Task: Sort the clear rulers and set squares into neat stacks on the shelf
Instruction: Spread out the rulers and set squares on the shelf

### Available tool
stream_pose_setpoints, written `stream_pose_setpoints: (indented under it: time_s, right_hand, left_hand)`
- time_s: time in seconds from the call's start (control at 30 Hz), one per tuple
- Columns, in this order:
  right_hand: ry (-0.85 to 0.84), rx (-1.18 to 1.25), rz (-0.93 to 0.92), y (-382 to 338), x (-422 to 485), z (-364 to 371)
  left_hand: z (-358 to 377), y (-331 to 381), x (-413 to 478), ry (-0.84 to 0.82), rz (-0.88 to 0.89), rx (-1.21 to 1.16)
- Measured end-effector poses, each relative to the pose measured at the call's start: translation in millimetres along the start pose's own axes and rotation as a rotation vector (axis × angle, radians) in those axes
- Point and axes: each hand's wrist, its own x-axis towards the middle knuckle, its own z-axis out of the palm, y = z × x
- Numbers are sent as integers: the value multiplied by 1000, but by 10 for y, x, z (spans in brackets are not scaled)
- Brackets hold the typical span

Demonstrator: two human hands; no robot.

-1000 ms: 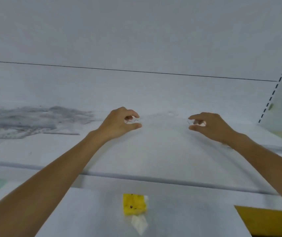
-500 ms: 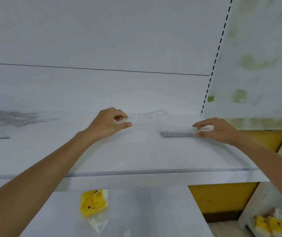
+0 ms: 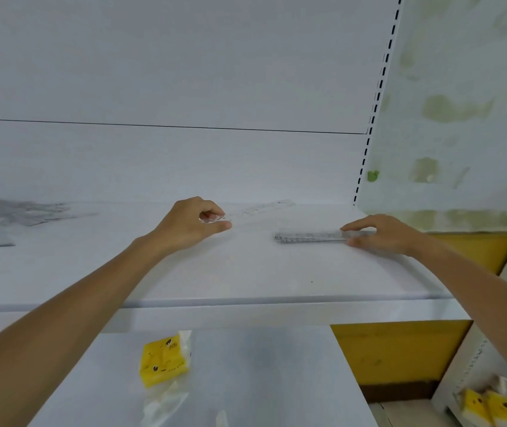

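Pinching clear rulers [image 3: 307,236]: left hand [image 3: 189,228], seemingly right hand [image 3: 383,235].

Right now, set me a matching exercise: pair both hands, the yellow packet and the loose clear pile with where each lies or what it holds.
Things:
1 left hand
2 right hand
3 yellow packet
4 loose clear pile

Places and states:
A lies on the lower shelf
B lies at the far left of the upper shelf
C pinches one end of a single ruler
D grips one end of the ruler stack

Pairs: 1-C; 2-D; 3-A; 4-B
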Motion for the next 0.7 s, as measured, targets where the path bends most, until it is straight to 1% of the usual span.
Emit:
stream_pose_setpoints:
  time_s: [0.23, 0.37, 0.43, 0.57, 0.6, 0.7]
  right_hand:
    - [-36, -18, 6, -11, 42, 45]
    - [-48, -18, 4, -41, 42, 70]
    - [-3, -48, -22, -91, -11, 76]
    - [191, -26, -158, -267, -366, 172]
    - [208, -21, -183, -325, -482, 225]
    - [152, -59, -242, -470, -769, 408]
  left_hand:
    - [61, 51, -62, -8, -8, 17]
    - [66, 54, -98, -18, -2, 75]
    - [71, 58, -102, -14, 2, 79]
    - [127, 106, -47, -18, 30, 57]
    - [150, 128, -12, -21, 39, 49]
    - [262, 250, 149, -27, 55, 31]
